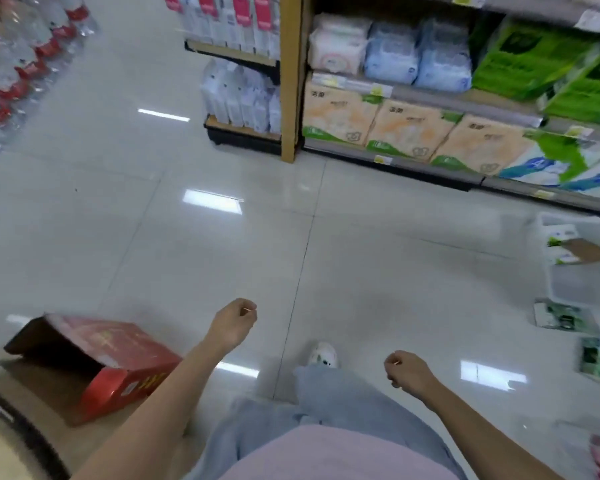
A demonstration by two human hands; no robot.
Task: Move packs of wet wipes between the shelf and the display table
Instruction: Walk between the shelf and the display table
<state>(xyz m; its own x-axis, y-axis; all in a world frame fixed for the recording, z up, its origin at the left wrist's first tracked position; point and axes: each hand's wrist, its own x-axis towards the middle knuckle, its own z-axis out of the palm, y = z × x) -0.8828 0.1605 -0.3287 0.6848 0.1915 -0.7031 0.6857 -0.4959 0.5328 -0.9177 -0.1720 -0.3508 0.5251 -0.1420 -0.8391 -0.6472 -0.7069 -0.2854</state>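
My left hand (pixel 232 323) hangs over the tiled floor with its fingers curled closed and nothing in it. My right hand (pixel 407 370) is lower and to the right, also curled closed and empty. Ahead on the right stands the shelf (pixel 291 98). Pink and blue soft packs (pixel 392 53) sit on its upper level, orange tissue packs (pixel 409 129) on the bottom level and green packs (pixel 548 64) further right. Both hands are well short of the shelf. No display table can be made out.
An open red carton (pixel 94 362) lies on the floor at my left. Bottled water (pixel 21 57) is stacked at the far left. White baskets (pixel 579 244) and small green packs (pixel 558 317) sit on the floor at right, where another person's arm (pixel 596 252) reaches in.
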